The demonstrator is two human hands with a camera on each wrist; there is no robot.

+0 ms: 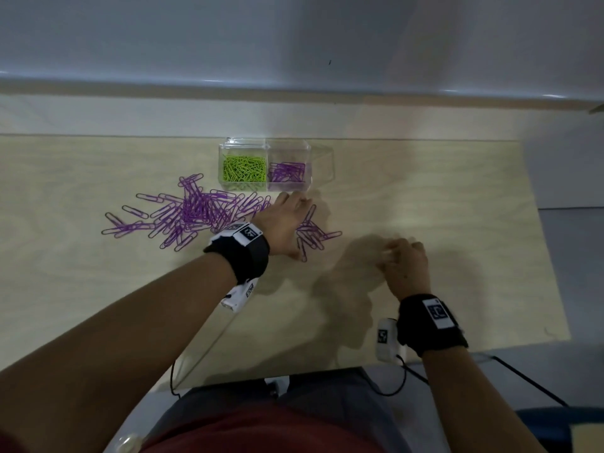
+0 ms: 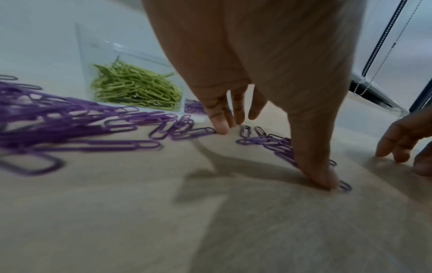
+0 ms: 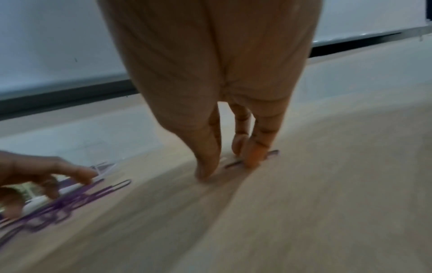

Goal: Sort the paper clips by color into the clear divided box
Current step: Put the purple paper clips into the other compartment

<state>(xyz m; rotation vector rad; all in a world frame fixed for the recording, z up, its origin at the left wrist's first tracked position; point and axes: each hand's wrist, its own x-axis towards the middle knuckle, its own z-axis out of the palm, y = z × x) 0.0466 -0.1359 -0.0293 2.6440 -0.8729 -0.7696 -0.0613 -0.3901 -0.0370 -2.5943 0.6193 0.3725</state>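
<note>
The clear divided box [image 1: 327, 158] stands at the back of the table. Its left compartment holds green clips [image 1: 243, 173], the middle one purple clips [image 1: 287, 173]. A large pile of purple clips [image 1: 196, 214] lies left of my left hand [image 1: 287, 220]. That hand is spread, fingertips [image 2: 221, 129] and thumb down on the table around a small group of purple clips [image 2: 268, 141]. My right hand [image 1: 397, 253] is further right, one fingertip [image 3: 253, 159] pressing on a single purple clip [image 3: 273, 153] lying flat, the thumb on the table beside it.
The box's right compartment [image 1: 322, 168] looks empty. A white wall runs behind the pale wooden table [image 1: 457, 197]. Cables hang off the table's near edge [image 1: 405, 377] by my body. Bare tabletop lies to the right of my right hand.
</note>
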